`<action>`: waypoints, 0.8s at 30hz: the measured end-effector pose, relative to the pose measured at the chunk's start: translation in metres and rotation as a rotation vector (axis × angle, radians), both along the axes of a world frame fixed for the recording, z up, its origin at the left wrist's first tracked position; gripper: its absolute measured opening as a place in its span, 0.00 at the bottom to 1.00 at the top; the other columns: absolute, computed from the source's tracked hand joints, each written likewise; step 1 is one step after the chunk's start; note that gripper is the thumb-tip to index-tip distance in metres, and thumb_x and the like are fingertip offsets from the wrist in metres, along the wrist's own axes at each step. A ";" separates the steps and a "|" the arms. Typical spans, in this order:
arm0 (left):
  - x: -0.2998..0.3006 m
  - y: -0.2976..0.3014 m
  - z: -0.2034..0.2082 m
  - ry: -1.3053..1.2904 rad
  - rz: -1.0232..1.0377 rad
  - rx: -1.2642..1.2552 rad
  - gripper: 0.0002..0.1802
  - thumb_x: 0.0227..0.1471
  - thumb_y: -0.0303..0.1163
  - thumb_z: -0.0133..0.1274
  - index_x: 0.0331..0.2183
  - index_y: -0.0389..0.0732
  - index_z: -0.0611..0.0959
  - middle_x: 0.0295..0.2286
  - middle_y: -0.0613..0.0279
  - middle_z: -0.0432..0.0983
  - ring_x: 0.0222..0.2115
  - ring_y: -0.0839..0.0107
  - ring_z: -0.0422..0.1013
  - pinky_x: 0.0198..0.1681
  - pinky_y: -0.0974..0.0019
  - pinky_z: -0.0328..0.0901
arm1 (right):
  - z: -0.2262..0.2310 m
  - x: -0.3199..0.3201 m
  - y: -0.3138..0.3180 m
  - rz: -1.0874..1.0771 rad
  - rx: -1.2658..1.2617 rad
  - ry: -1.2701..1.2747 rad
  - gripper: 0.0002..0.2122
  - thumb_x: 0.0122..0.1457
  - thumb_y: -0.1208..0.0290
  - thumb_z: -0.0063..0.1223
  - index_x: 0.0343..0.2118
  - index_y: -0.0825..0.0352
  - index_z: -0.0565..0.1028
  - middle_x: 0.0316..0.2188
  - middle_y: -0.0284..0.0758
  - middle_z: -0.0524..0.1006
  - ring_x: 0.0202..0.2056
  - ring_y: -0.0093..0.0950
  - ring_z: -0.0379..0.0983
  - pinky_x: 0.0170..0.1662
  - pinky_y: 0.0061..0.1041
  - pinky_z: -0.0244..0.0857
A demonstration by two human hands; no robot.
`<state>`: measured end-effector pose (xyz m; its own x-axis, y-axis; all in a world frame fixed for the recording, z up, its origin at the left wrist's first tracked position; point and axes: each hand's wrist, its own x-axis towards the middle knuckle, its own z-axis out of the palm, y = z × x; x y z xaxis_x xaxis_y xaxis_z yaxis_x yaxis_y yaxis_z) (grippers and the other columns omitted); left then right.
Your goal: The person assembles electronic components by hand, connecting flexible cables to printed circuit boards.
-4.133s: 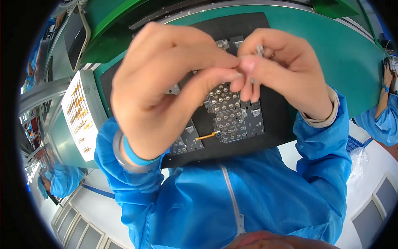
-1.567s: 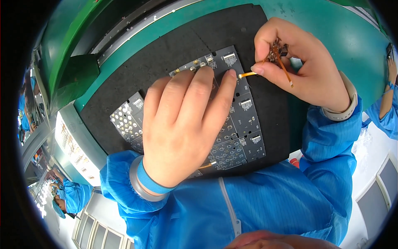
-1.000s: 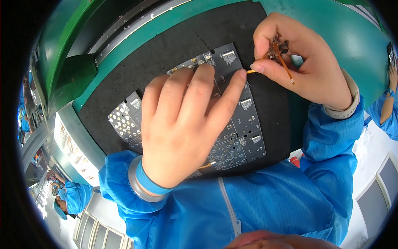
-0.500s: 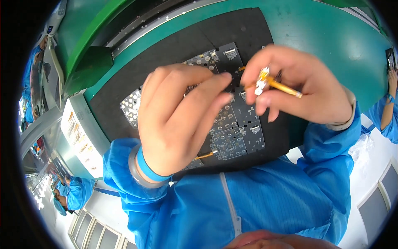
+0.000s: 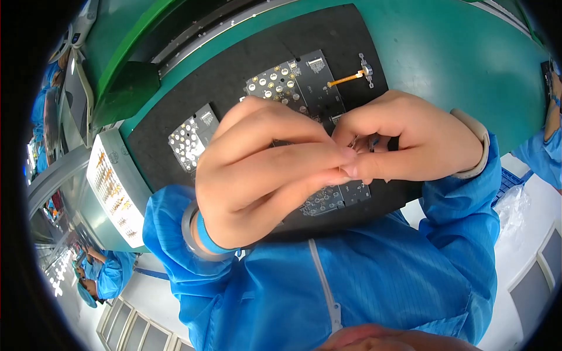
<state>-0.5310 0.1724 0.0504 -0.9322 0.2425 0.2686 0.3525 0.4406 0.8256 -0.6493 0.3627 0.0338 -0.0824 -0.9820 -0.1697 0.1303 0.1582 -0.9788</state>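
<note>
Over the circuit boards my left hand and my right hand meet at the fingertips. Both are closed in a pinch. Between the curled fingers of my right hand a small metallic bit of a flex cable shows; the rest is hidden. What my left fingertips pinch cannot be made out. Beneath lies a dark circuit board panel with rows of round metal pads, partly covered by my hands. From its right edge an orange flex cable sticks out, ending in a small metal part.
The boards rest on a black mat on a green table. A smaller board lies to the left. Further left stands a white tray with rows of small orange parts. A green frame rises behind it.
My right hand has moved left and down, bringing the flex cable to my left fingertips. My left fingers have closed into a pinch. The cable on the panel's edge is now uncovered.
</note>
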 end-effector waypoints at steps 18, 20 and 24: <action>-0.004 0.004 -0.015 0.276 -0.011 -0.502 0.12 0.31 0.24 0.62 0.26 0.35 0.80 0.27 0.57 0.73 0.28 0.61 0.68 0.30 0.63 0.65 | 0.007 -0.010 0.017 -0.114 0.228 0.008 0.03 0.53 0.77 0.51 0.30 0.70 0.72 0.19 0.33 0.76 0.18 0.18 0.72 0.20 0.15 0.62; -0.004 0.005 -0.012 0.248 -0.003 -0.477 0.13 0.31 0.24 0.63 0.26 0.35 0.80 0.27 0.57 0.73 0.28 0.61 0.69 0.30 0.64 0.65 | 0.003 -0.008 0.017 -0.142 0.245 0.027 0.04 0.52 0.77 0.51 0.30 0.70 0.73 0.19 0.33 0.75 0.17 0.18 0.71 0.20 0.15 0.62; -0.004 0.005 -0.009 0.185 0.020 -0.426 0.14 0.31 0.26 0.64 0.27 0.36 0.81 0.27 0.58 0.74 0.29 0.62 0.69 0.31 0.64 0.65 | 0.004 -0.006 0.014 -0.170 0.257 -0.046 0.03 0.53 0.76 0.52 0.29 0.69 0.73 0.18 0.32 0.75 0.17 0.18 0.71 0.19 0.15 0.61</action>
<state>-0.5353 0.1777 0.0412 -0.8836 0.3494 0.3116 0.4647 0.7351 0.4937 -0.6553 0.3767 0.0383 -0.2281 -0.8792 -0.4184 0.2195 0.3722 -0.9018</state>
